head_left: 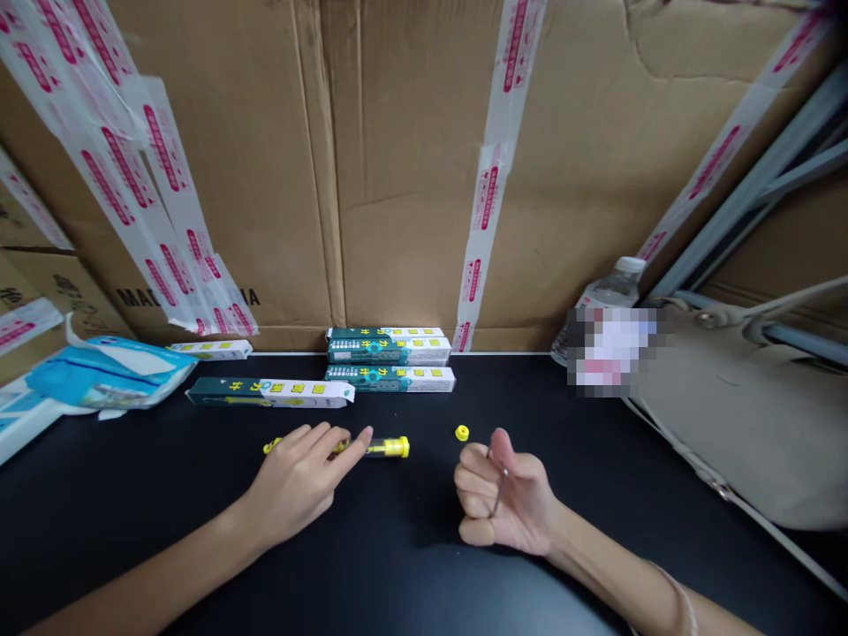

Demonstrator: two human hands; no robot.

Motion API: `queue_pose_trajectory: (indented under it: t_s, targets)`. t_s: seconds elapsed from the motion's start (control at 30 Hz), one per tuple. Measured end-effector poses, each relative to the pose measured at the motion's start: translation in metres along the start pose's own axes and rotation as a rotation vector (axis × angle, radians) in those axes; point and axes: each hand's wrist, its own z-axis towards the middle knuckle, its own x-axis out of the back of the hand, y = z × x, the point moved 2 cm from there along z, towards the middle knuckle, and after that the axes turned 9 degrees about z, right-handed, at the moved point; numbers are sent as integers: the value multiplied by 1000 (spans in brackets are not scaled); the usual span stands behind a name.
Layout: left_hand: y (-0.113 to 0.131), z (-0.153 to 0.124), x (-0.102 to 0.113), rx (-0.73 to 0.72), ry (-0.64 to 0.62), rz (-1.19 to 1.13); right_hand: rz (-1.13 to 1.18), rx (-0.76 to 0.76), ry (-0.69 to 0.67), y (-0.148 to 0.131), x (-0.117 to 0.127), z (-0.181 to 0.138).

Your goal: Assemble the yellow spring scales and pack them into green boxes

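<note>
My left hand (301, 477) lies flat on the black table (397, 565), fingers stretched over a clear tool handle with yellow ends (388, 447). Its fingertips touch the handle's middle. My right hand (503, 499) is curled into a fist around a thin metal rod (500, 490), held upright. A small yellow cap (462, 433) sits on the table just above the right fist, apart from both hands.
Several long green-and-white boxes (390, 362) lie near the cardboard wall (411, 177), one (268, 392) closer to my left hand. Blue-and-white plastic packaging (99, 375) sits far left. A water bottle (606, 305) and a beige bag (742, 415) stand at the right.
</note>
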Motion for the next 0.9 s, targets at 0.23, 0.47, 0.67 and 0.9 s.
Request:
queue_pose_trajectory:
  t_s: [0.23,0.47,0.67,0.9]
  targets:
    - [0,0,1,-1,10,8,-9,-30,-66,2,5,-2]
    - [0,0,0,-4,1,3,-14,-37,-86,4,3,-1]
    - [0,0,1,-4,1,8,-27,-64,-65,4,1,0]
    - [0,-1,-2,6,-7,-3,-31,-98,-45,4,-5,3]
